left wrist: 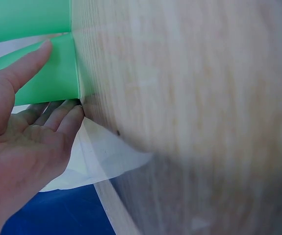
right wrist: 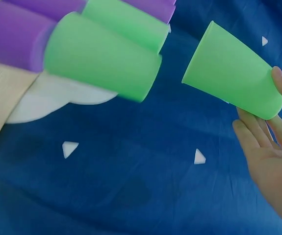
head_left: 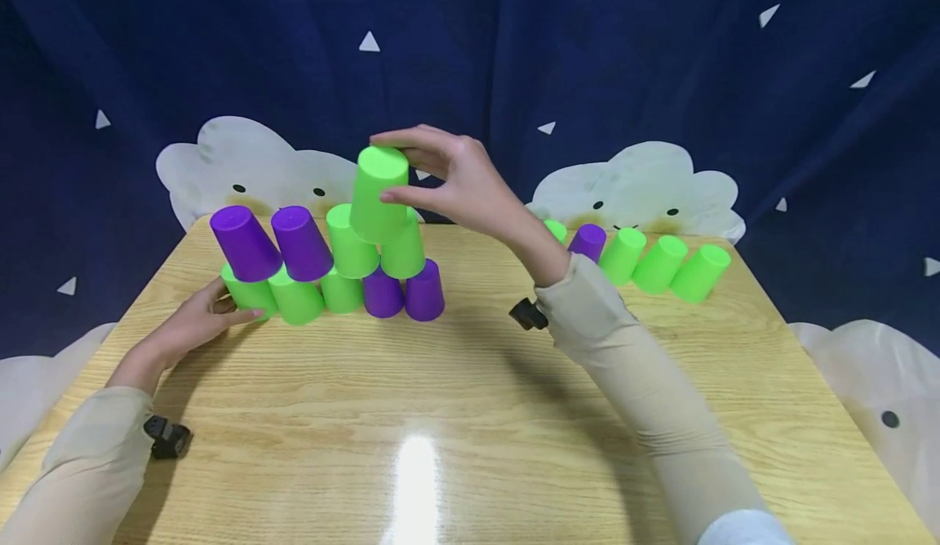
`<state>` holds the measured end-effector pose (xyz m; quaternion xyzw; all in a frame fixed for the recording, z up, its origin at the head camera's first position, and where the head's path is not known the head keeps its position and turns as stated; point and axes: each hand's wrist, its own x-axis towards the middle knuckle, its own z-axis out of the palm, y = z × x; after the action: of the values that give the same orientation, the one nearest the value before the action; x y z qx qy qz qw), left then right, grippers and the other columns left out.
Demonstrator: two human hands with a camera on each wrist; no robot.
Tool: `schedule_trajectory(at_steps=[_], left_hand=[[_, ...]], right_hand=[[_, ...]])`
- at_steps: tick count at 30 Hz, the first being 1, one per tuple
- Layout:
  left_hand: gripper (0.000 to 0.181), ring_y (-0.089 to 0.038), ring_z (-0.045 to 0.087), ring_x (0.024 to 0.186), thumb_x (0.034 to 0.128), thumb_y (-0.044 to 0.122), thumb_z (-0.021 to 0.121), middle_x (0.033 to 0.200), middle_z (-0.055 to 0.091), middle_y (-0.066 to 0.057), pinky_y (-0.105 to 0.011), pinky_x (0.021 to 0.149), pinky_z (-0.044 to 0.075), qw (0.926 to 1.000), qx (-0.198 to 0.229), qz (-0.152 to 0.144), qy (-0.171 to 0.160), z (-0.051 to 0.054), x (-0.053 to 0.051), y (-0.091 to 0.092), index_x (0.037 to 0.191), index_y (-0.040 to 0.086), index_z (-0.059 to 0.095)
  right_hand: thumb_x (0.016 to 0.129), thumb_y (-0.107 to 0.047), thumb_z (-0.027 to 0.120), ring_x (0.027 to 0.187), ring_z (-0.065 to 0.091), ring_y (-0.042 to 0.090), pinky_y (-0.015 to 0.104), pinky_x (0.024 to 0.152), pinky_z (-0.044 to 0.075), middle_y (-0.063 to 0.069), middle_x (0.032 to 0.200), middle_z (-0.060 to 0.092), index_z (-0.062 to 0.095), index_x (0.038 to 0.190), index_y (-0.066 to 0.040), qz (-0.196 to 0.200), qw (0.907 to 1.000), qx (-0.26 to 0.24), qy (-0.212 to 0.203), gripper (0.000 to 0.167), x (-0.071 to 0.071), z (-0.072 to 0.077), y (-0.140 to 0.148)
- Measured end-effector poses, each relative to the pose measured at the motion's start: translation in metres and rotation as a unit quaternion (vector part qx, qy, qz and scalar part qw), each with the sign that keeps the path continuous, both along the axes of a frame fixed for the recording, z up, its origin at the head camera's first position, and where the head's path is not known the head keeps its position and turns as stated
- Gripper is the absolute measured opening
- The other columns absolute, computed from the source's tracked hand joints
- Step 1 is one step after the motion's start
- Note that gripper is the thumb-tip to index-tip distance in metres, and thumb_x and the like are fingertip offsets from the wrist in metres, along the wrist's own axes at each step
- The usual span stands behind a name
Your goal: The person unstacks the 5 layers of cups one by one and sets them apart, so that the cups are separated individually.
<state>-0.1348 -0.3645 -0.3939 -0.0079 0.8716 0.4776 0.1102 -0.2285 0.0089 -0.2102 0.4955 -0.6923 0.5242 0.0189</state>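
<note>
My right hand (head_left: 458, 182) holds an upside-down green cup (head_left: 378, 194) by its narrow closed end, thumb on one side and fingers on the other. In the right wrist view, a gap separates this held cup (right wrist: 231, 73) from the stacked green cup (right wrist: 101, 56). The stack's upper row has two purple cups (head_left: 301, 243) on the left and two green cups (head_left: 404, 247) on the right. My left hand (head_left: 194, 325) grips the leftmost green cup (head_left: 253, 296) of the bottom row, its thumb (left wrist: 30, 66) on the front and fingers at the outer side.
Beyond that cup, the bottom row continues with green cups (head_left: 297, 300) and two purple cups (head_left: 424, 292). A separate row on the right has several green cups (head_left: 661, 263) and one purple cup (head_left: 589, 241). A dark curtain (head_left: 470, 55) hangs behind the wooden table (head_left: 330, 414).
</note>
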Motion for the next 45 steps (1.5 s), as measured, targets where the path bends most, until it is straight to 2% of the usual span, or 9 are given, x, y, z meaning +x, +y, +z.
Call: schedule_trajectory(at_steps=[5,10,19,26,33,36,42,45], left_hand=[[0.089,-0.058,0.018,0.137,0.0982,0.027,0.063,0.155,0.013,-0.035,-0.071,0.107,0.019,1.0,0.002,-0.001,0.0,0.0,-0.001,0.001,0.156,0.002,0.001],[0.088,-0.059,0.018,0.137,0.0985,0.026,0.062,0.155,0.012,-0.035,-0.071,0.107,0.02,1.0,0.004,-0.003,-0.001,0.001,-0.001,0.001,0.157,0.003,0.0],[0.088,-0.058,0.021,0.136,0.0985,0.028,0.062,0.153,0.016,-0.037,-0.071,0.106,0.023,1.0,0.0,0.001,-0.004,0.001,0.001,-0.001,0.157,0.003,0.0],[0.088,-0.059,0.021,0.136,0.0985,0.028,0.062,0.153,0.015,-0.037,-0.071,0.106,0.022,1.0,-0.002,0.002,-0.004,0.0,0.002,-0.002,0.156,0.002,0.001],[0.088,-0.059,0.021,0.136,0.0984,0.027,0.062,0.153,0.016,-0.037,-0.071,0.105,0.022,1.0,-0.001,0.001,-0.001,-0.001,0.003,-0.002,0.157,0.003,0.002],[0.087,-0.059,0.021,0.136,0.0982,0.027,0.062,0.153,0.016,-0.037,-0.071,0.105,0.023,1.0,0.0,0.0,0.001,0.0,0.003,0.0,0.157,0.002,0.002],[0.088,-0.059,0.021,0.136,0.098,0.028,0.063,0.153,0.016,-0.037,-0.071,0.105,0.023,1.0,-0.002,0.002,-0.001,0.002,0.004,0.0,0.156,0.002,0.002],[0.088,-0.059,0.021,0.136,0.0981,0.028,0.063,0.153,0.016,-0.037,-0.071,0.106,0.022,1.0,-0.003,0.003,-0.004,0.002,0.005,-0.002,0.156,0.002,0.002]], right_hand=[[0.081,0.005,0.077,0.118,0.061,0.017,0.031,0.103,0.045,0.013,0.124,0.062,0.061,0.127,0.005,-0.028,0.9993,-0.024,-0.007,0.049,-0.001,-0.013,0.04],[0.081,0.006,0.077,0.116,0.062,0.019,0.032,0.103,0.045,0.013,0.12,0.064,0.062,0.127,0.003,-0.093,0.9952,-0.026,-0.015,0.049,-0.003,-0.027,0.085],[0.081,0.008,0.076,0.116,0.062,0.015,0.028,0.101,0.046,0.014,0.125,0.062,0.063,0.128,0.002,-0.203,0.9783,-0.017,-0.037,0.05,-0.006,-0.052,0.161],[0.081,0.001,0.079,0.114,0.059,0.005,0.02,0.098,0.046,0.012,0.126,0.062,0.063,0.13,-0.003,-0.31,0.9495,0.046,-0.022,0.052,-0.004,-0.071,0.213],[0.079,0.004,0.079,0.106,0.059,-0.004,0.013,0.092,0.047,0.008,0.12,0.063,0.063,0.128,0.002,-0.362,0.9294,0.069,-0.016,0.051,0.001,-0.091,0.26],[0.077,0.006,0.08,0.101,0.059,-0.009,0.01,0.087,0.047,0.007,0.119,0.063,0.063,0.126,0.004,-0.389,0.9178,0.079,-0.01,0.052,0.004,-0.098,0.28],[0.08,-0.007,0.082,0.095,0.055,-0.019,0.004,0.076,0.046,0.007,0.122,0.064,0.063,0.128,-0.001,-0.443,0.887,0.13,-0.023,0.052,0.011,-0.111,0.318],[0.081,-0.013,0.083,0.093,0.052,-0.022,0.002,0.074,0.045,0.014,0.126,0.064,0.063,0.129,-0.001,-0.466,0.8715,0.15,-0.03,0.054,0.013,-0.116,0.333]])
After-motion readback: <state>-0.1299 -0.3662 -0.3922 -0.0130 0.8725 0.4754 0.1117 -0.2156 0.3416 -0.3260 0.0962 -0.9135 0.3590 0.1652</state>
